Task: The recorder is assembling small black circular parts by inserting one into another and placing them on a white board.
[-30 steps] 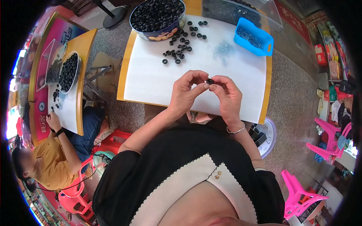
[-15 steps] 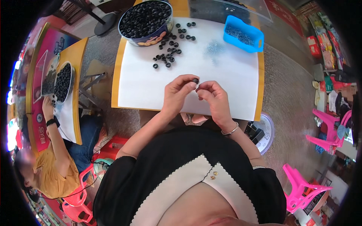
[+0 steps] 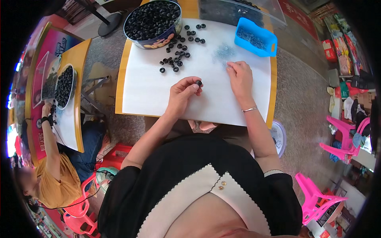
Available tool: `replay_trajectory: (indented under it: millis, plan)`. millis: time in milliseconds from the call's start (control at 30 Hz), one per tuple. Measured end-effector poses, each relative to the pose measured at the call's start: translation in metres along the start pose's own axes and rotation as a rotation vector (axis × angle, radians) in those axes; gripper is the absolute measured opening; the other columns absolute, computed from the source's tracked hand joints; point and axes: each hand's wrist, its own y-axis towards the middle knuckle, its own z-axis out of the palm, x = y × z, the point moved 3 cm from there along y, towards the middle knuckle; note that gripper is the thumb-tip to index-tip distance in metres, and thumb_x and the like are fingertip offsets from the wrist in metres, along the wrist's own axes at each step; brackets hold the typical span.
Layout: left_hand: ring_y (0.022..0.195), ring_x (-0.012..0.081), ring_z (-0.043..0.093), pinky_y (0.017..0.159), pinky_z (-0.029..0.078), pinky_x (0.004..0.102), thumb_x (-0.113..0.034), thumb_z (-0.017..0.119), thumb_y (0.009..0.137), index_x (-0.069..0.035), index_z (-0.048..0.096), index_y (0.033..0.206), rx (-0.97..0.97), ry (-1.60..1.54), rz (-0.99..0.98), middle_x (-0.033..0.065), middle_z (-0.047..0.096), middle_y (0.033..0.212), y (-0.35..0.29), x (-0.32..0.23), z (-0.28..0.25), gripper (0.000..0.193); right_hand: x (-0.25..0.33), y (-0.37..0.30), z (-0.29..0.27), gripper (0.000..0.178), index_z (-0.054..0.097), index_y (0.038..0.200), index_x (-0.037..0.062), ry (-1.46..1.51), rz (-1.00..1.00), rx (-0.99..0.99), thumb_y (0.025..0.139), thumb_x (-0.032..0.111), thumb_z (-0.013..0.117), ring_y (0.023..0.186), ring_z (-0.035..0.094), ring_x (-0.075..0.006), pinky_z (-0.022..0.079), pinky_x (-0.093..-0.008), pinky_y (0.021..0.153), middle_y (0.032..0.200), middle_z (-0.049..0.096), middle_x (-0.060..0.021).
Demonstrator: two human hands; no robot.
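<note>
HEAD | pink panel [image 3: 38,107] at far left and red board [image 3: 301,20] at upper right bear lettering | left grip [image 3: 182,96] pinched on black bead [image 3: 199,83], at its fingertips over counter [image 3: 119,107] | right grip [image 3: 241,79] at small pale-blue pieces [image 3: 224,52], cannot tell whether apart or together | bare white sheet [image 3: 218,103] between grips; counter's near edge below both

The left grip [image 3: 182,95] is curled in a pinch, thumb [image 3: 191,91] toward the bent fingers [image 3: 186,81]; the left forearm [image 3: 152,135] slants forward and inward. The right grip [image 3: 241,79] reaches farther forward, fingertips [image 3: 230,64] bunched, the right forearm [image 3: 259,133] leaning inward.
</note>
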Motion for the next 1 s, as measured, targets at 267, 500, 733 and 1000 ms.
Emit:
replay_trajectory:
  millis: [267,500,733,1000]
  plan:
    - [0.081,0.0113,0.057,0.074,0.048,0.0255,-0.002,0.056,0.088,0.002,0.06,0.107,0.038,-0.012,-0.002,0.0069,0.064,0.094,0.0,0.0,0.001,0.021,-0.001,-0.015,-0.012,0.01,0.061,0.086,0.0015,0.279,0.283,-0.047,0.078,0.006,0.065,0.071,0.057,-0.019,0.046,-0.0286,0.068,0.08,0.06,-0.0082]
    - [0.081,0.0133,0.058,0.074,0.048,0.0263,-0.002,0.056,0.088,0.004,0.06,0.109,-0.019,-0.143,-0.101,0.0095,0.064,0.096,-0.001,-0.004,-0.002,0.022,0.032,-0.032,-0.016,0.012,0.064,0.09,0.0008,0.684,0.441,0.123,0.08,0.007,0.067,0.075,0.056,-0.0081,0.046,-0.0241,0.07,0.084,0.065,-0.0019]
    - [0.08,0.0148,0.06,0.072,0.049,0.0271,-0.002,0.058,0.087,0.005,0.061,0.109,0.05,-0.2,-0.12,0.0107,0.065,0.094,0.0,-0.001,-0.008,0.023,0.085,-0.035,-0.001,0.008,0.064,0.089,0.0006,0.74,0.264,0.256,0.082,0.003,0.065,0.077,0.056,-0.008,0.045,-0.0226,0.073,0.086,0.063,-0.002]
    - [0.081,0.0142,0.06,0.073,0.049,0.0266,-0.004,0.059,0.088,0.004,0.061,0.109,0.088,-0.237,-0.099,0.0097,0.065,0.095,0.0,0.001,-0.008,0.023,0.096,-0.031,-0.001,0.008,0.064,0.089,0.003,0.529,0.069,0.239,0.081,0.004,0.063,0.073,0.06,-0.0165,0.048,-0.0275,0.065,0.083,0.062,-0.007]
